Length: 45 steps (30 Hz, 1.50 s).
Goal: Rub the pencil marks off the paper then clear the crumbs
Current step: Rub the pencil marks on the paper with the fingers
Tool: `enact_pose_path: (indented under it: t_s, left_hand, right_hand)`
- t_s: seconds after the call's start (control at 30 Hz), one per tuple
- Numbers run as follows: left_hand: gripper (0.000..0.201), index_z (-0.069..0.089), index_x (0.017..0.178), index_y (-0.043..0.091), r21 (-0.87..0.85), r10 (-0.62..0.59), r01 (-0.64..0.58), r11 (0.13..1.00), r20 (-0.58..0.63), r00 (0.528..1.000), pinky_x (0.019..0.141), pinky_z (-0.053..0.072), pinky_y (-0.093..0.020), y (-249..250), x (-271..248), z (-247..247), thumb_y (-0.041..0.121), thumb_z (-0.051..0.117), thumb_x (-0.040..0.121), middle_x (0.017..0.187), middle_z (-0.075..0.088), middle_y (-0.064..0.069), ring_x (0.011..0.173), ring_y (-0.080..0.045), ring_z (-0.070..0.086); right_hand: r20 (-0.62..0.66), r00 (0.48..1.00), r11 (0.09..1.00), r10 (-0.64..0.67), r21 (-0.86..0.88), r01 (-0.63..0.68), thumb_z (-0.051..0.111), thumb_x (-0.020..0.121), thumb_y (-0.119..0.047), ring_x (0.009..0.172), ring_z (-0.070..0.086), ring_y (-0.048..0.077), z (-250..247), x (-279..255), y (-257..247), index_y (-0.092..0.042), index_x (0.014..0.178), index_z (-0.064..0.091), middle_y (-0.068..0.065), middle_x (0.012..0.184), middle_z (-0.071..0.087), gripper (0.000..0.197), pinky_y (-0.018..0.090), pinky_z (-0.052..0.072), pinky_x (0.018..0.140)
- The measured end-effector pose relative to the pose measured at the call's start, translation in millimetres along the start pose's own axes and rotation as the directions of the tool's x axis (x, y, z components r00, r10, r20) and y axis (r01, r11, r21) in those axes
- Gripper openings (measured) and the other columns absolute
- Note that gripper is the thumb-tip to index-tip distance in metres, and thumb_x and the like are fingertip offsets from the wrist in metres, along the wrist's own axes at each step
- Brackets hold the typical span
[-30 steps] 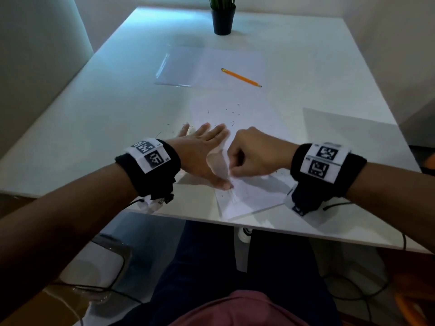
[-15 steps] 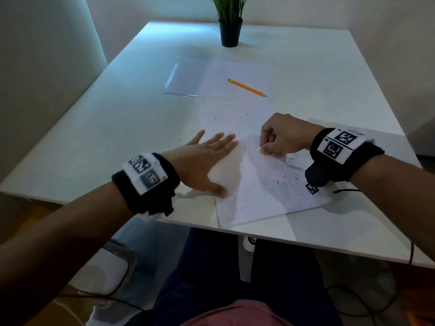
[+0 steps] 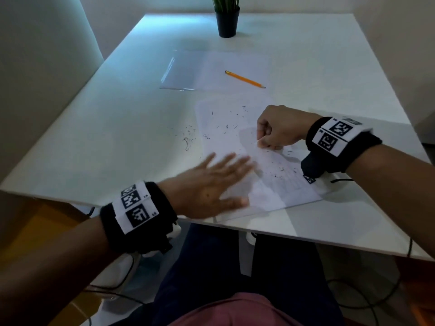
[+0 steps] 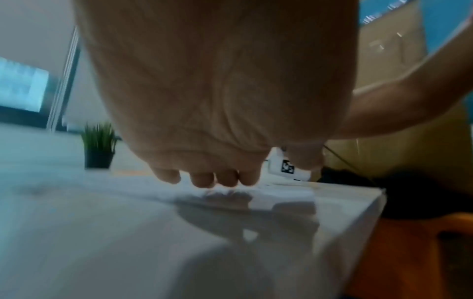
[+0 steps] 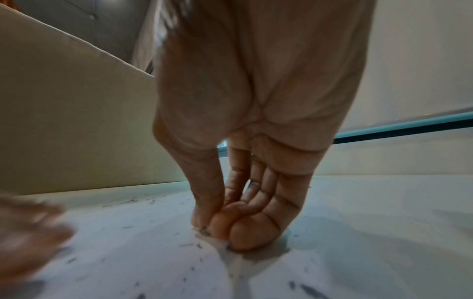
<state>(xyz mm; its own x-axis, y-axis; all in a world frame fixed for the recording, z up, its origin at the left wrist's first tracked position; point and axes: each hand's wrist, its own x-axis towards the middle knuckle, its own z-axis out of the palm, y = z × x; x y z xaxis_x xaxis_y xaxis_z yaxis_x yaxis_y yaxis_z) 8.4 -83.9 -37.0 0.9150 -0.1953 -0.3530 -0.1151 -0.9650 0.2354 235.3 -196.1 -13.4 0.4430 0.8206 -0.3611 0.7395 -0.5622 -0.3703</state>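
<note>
One thin, limp paper point(image 3: 256, 161) lies at the surface's point(image 3: 117, 137) 6 o'clock edge. Left hand point(image 3: 211, 184) grip flat, holding nothing; right hand point(image 3: 280, 130) pinches an eraser point(image 3: 260, 144), likely. Pin paper flat; crumbs point(image 3: 188, 137) scatter easily.

A white counter point(image 3: 98, 142) is carrying paper point(image 3: 277, 191), crumbs point(image 3: 188, 137), a pencil point(image 3: 244, 79), a plastic sleeve point(image 3: 188, 71) and a potted plant point(image 3: 227, 20).

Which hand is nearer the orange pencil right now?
Right. The right hand sits just below the orange pencil on the paper; the left hand is farther back, near the table edge.
</note>
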Motion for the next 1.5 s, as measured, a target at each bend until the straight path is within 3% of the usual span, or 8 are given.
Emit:
enact_pose_path:
  t_s: [0.1,0.23,0.43,0.63,0.83,0.97,1.13,1.5]
  left_hand:
    - [0.083,-0.018,0.155,0.032,-0.033,-0.003,0.006,0.999,0.083,0.997,0.121,-0.015,-0.041,3,7,5,0.075,0.012,0.091,0.161,-0.025,0.011,0.149,-0.010,-0.023]
    - [0.111,-0.017,0.155,0.012,0.141,-0.416,0.407,0.903,0.038,0.909,0.123,-0.010,-0.046,-27,10,-9,0.086,0.000,0.074,0.162,-0.022,-0.007,0.151,-0.022,-0.016]
    - [0.084,-0.016,0.156,0.031,0.021,0.084,-0.086,0.996,0.092,0.992,0.120,-0.015,-0.040,24,24,-4,0.075,0.015,0.091,0.163,-0.020,0.008,0.150,-0.012,-0.019]
    - [0.123,-0.012,0.156,0.005,0.153,-0.490,0.478,0.865,0.051,0.871,0.122,-0.009,-0.048,-28,19,-18,0.089,-0.003,0.066,0.163,-0.016,-0.015,0.152,-0.029,-0.012]
    - [0.108,-0.010,0.158,0.020,0.044,-0.126,0.126,0.991,0.000,0.992,0.123,-0.006,-0.048,-10,29,-14,0.079,0.043,0.084,0.164,-0.018,0.002,0.152,-0.017,-0.014]
    - [0.129,-0.019,0.154,0.036,-0.028,-0.205,0.208,0.978,0.083,0.975,0.121,-0.007,-0.055,-22,40,-13,0.092,0.052,0.062,0.160,-0.028,0.012,0.149,-0.017,-0.023]
    - [0.138,-0.023,0.152,0.036,0.047,-0.243,0.239,0.970,0.092,0.966,0.119,-0.010,-0.060,-22,44,-14,0.094,0.056,0.055,0.160,-0.029,0.010,0.150,-0.021,-0.022]
    - [0.140,-0.022,0.153,0.036,0.084,-0.269,0.261,0.962,0.106,0.957,0.118,-0.009,-0.062,-19,47,-18,0.095,0.056,0.053,0.161,-0.028,0.008,0.150,-0.023,-0.020]
  right_hand:
    - [-0.012,1.000,1.000,0.005,0.002,-0.005,0.073,0.086,-0.017,0.061,0.072,0.011,2,-1,0,-0.011,0.079,0.074,0.000,0.063,0.074,0.009,0.023,0.054,0.062]
    - [-0.006,1.000,1.000,0.013,-0.016,-0.013,0.072,0.086,-0.017,0.063,0.073,0.013,2,0,-2,-0.010,0.079,0.075,0.000,0.062,0.073,0.010,0.022,0.052,0.059]
    - [0.034,0.999,1.000,0.003,-0.028,-0.002,0.071,0.085,-0.014,0.061,0.072,0.011,-3,-1,-6,-0.010,0.078,0.074,-0.001,0.062,0.073,0.008,0.023,0.052,0.063]
    - [0.025,1.000,0.999,0.013,-0.038,-0.012,0.071,0.084,-0.015,0.062,0.072,0.011,-1,-1,-7,-0.010,0.078,0.075,-0.002,0.060,0.073,0.009,0.022,0.051,0.063]
    - [0.021,1.000,0.998,0.013,-0.066,-0.011,0.070,0.085,-0.015,0.060,0.072,0.010,-3,-5,-11,-0.010,0.079,0.075,0.000,0.063,0.073,0.008,0.024,0.055,0.061]
    - [-0.089,0.996,0.992,-0.001,-0.123,-0.010,0.067,0.080,-0.010,0.074,0.071,0.026,6,-11,-14,-0.003,0.081,0.070,0.010,0.077,0.073,0.007,0.045,0.062,0.068]
    - [-0.150,0.979,0.986,-0.137,-0.113,0.121,0.068,0.084,-0.014,0.072,0.063,0.016,30,-34,-27,-0.019,0.076,0.065,-0.008,0.073,0.057,0.009,0.027,0.052,0.060]
    - [-0.210,0.949,0.972,-0.234,-0.055,0.228,0.072,0.076,-0.007,0.064,0.064,0.013,34,-41,-31,-0.011,0.067,0.073,-0.007,0.063,0.064,0.010,0.035,0.057,0.065]
